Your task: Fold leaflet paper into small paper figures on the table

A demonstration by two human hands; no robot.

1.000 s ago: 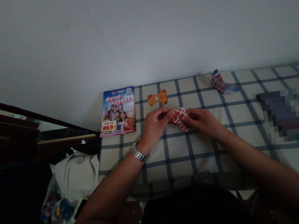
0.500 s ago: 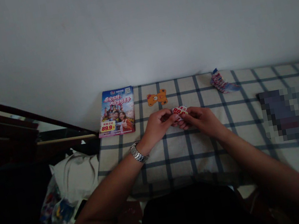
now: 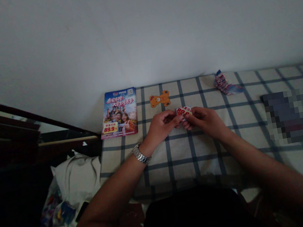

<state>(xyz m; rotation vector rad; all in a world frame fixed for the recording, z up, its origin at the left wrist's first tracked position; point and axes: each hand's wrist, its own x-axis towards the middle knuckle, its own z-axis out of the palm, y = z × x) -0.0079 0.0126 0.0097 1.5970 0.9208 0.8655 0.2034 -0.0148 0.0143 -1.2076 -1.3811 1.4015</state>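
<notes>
Between my two hands is a small folded piece of printed paper [image 3: 184, 111], with part of a red "89.9" showing. My left hand [image 3: 163, 124], with a metal watch on its wrist, pinches the paper's left side. Closed on its right side are the thumb and fingers of my right hand [image 3: 206, 120]. My fingers cover the paper's lower part. To the left lies a stack of flyers [image 3: 119, 113] with the same price print. At the back right rests a crumpled, pleated printed paper [image 3: 226, 84].
A checked cloth [image 3: 206, 158] covers the surface, with a bear figure [image 3: 160, 99] on it. A blurred dark object [image 3: 288, 114] lies at the right. White bags [image 3: 77, 177] stand low on the left by dark wooden furniture [image 3: 2, 132]. The wall [image 3: 154, 27] rises behind.
Both hands stay almost in place, the fingers shifting slightly on the folded paper. The whole view has moved a little; nothing else differs.
</notes>
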